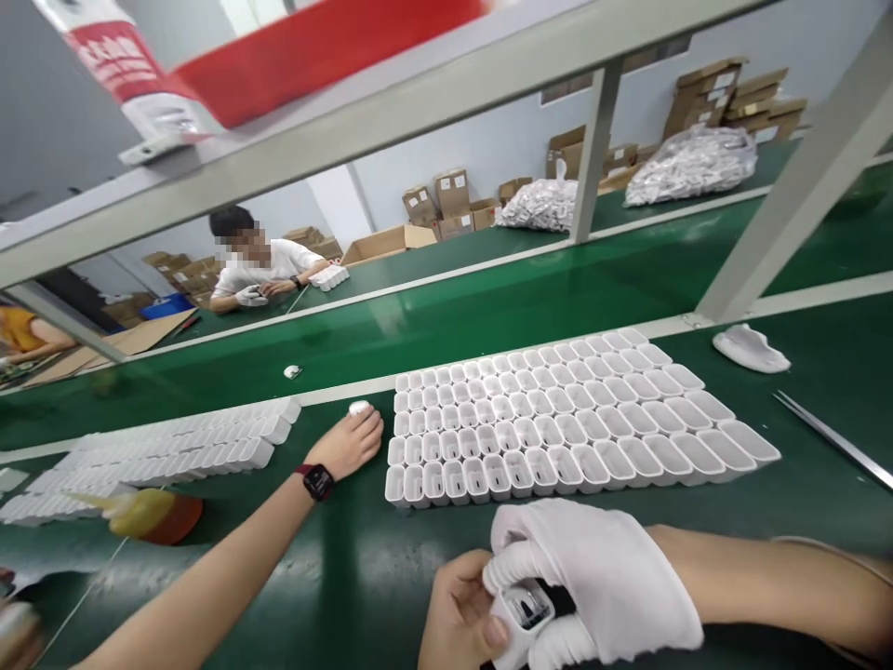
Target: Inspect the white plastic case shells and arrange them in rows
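My left hand (457, 609), bare, holds a small white plastic case (520, 619) at the bottom centre, its thumb against the near side. A loose white glove covers my right hand (593, 582), whose ribbed fingertips close on the same case from the right. Inside the case's opening are a shiny clear part and something dark. Just beyond my hands, rows of open white cases (544, 419) stand on the green table (349, 577). Several of the nearer left ones show small dark slots inside.
A co-worker's arm with a watch (318, 481) reaches in from the left, its hand on a white piece (359, 408). An amber squeeze bottle (157, 515) lies left, near more white cases (237, 451). Tweezers (833, 437) and a white glove (752, 349) lie right.
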`<control>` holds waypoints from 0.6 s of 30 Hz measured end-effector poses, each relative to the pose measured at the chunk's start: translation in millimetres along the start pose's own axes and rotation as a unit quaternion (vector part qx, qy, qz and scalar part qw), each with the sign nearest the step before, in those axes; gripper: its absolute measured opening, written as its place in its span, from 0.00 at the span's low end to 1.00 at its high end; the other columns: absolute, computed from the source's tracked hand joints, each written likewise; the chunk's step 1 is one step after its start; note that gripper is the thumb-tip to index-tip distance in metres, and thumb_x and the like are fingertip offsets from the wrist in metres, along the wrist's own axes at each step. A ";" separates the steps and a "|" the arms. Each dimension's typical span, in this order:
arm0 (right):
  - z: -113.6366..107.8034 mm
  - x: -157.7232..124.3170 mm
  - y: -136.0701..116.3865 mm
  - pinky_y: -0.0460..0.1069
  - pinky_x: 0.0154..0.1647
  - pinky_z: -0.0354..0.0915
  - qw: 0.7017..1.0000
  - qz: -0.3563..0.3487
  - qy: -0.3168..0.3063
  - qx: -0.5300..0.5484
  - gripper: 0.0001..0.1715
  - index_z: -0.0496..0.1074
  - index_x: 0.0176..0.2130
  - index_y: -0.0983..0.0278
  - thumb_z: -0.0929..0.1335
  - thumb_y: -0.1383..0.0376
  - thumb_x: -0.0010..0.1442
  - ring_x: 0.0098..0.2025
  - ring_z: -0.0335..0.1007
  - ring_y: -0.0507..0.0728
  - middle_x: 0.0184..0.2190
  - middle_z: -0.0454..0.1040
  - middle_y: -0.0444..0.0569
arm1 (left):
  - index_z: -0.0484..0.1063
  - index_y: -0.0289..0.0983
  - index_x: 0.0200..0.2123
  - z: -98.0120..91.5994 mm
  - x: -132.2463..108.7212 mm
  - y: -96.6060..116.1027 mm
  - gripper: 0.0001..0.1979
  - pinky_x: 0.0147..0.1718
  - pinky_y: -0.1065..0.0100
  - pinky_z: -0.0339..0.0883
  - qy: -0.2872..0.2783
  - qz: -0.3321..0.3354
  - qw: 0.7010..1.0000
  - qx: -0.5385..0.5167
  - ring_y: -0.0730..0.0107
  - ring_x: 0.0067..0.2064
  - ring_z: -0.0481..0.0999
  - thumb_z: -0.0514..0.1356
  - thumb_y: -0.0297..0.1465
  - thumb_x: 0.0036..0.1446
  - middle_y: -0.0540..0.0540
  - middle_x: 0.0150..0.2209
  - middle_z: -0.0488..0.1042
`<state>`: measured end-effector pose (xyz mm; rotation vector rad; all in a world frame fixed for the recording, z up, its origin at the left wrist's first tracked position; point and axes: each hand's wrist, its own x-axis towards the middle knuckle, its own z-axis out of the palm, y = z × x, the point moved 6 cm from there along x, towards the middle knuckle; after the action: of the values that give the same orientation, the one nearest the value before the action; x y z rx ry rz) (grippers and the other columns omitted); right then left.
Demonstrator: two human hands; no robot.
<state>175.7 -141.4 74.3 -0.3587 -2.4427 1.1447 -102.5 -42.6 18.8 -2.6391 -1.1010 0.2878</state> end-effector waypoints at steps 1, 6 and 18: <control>-0.3 -0.3 -1.5 0.45 0.32 0.61 1.000 0.010 -0.004 0.003 0.22 0.79 0.41 0.60 0.78 0.50 0.52 0.34 0.70 0.53 0.35 0.71 0.46 | 0.76 0.32 0.50 3.1 -3.6 8.4 0.13 0.63 0.50 0.64 0.016 -0.009 1.000 -0.019 0.57 0.61 0.73 0.56 0.19 0.67 0.39 0.55 0.77; -18.8 1.3 -14.0 0.44 0.40 0.68 0.997 0.070 -0.018 0.023 0.07 0.76 0.43 0.59 0.72 0.64 0.62 0.38 0.73 0.51 0.39 0.72 0.46 | 0.74 0.33 0.52 7.9 -10.4 24.3 0.11 0.58 0.49 0.70 0.124 -0.045 0.980 -0.146 0.58 0.57 0.77 0.57 0.29 0.70 0.40 0.53 0.79; -167.8 106.7 118.1 0.52 0.49 0.72 0.934 0.208 0.123 -0.265 0.15 0.75 0.42 0.67 0.68 0.80 0.57 0.43 0.75 0.55 0.44 0.76 0.52 | 0.81 0.48 0.40 -62.2 -95.1 114.0 0.17 0.34 0.60 0.80 0.364 -0.238 0.739 -0.516 0.56 0.38 0.84 0.62 0.52 0.60 0.44 0.34 0.82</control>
<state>167.6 87.4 106.8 -1.1521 -2.4719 0.5055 -75.1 -198.4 48.8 -2.5019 -1.8187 -1.7677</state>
